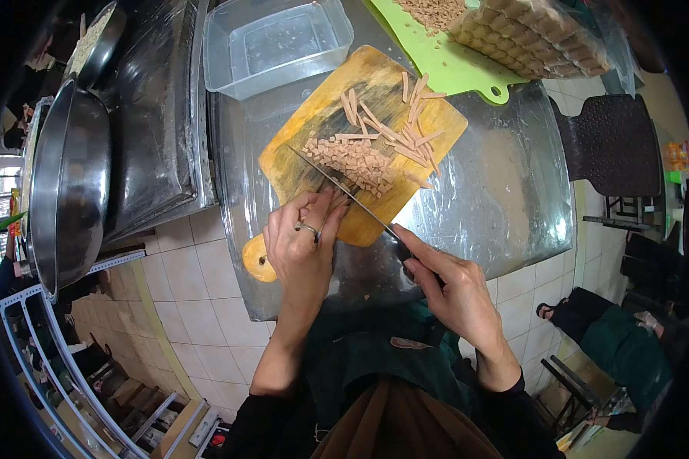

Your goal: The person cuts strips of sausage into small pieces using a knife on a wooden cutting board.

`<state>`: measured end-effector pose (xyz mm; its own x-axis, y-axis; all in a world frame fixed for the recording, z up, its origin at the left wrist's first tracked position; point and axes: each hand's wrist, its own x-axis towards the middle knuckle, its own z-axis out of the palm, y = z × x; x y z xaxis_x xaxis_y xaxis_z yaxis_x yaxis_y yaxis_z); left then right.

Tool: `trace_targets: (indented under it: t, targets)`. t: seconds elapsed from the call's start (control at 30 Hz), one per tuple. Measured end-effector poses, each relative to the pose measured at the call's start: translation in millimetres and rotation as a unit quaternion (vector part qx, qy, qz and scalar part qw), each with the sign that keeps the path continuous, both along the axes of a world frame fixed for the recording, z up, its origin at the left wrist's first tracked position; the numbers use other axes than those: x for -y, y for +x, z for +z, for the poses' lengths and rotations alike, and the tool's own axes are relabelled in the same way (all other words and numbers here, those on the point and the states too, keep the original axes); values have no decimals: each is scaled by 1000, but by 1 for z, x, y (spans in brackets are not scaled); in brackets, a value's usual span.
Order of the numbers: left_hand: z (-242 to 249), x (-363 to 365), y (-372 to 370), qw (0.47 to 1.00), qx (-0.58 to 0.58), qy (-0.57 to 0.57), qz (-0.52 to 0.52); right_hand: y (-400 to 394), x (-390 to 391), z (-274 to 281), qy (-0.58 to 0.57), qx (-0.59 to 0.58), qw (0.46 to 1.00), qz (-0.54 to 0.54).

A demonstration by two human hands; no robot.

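Note:
A knife (331, 178) is in my right hand (453, 284), its handle wrapped by the fingers. Its blade lies slantwise over the wooden cutting board (283, 145), along the near edge of a heap of small diced sausage (352, 159). Close beside the blade, my left hand (302, 237) has its fingers curled and pressed down on a few sausage strips (335, 197), partly hidden beneath the fingertips. Longer loose sausage strips (406, 138) are scattered over the board's far right part.
A clear plastic tub (275, 80) stands behind the board. A green cutting board (455, 73) carries minced pieces and a bag of sausages (540, 34). Metal bowls (73, 183) are at left, a dark chair (612, 145) at right. Another person (620, 336) is at lower right.

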<state>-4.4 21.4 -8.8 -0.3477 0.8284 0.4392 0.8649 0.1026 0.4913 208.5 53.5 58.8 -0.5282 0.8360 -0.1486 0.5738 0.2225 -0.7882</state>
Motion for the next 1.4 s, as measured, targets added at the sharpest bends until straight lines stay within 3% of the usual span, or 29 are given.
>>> trace_targets:
  t: [0.13, 0.23, 0.43, 0.73, 1.4]
  targets:
    - [-2, 0, 1, 1000, 2, 4, 1, 0, 1, 10, -10, 32, 999, -3]
    - [-1, 0, 1, 1000, 3, 0, 0, 8, 9, 3, 64, 17, 998, 21]
    - [-2, 2, 2, 1000, 14, 5, 0, 12, 18, 14, 49, 69, 996, 22]
    - [6, 1, 3, 999, 35, -21, 11, 17, 2, 14, -11, 23, 1000, -7]
    - [8, -7, 5, 997, 73, -25, 27, 12, -1, 7, 1, 30, 999, 17]
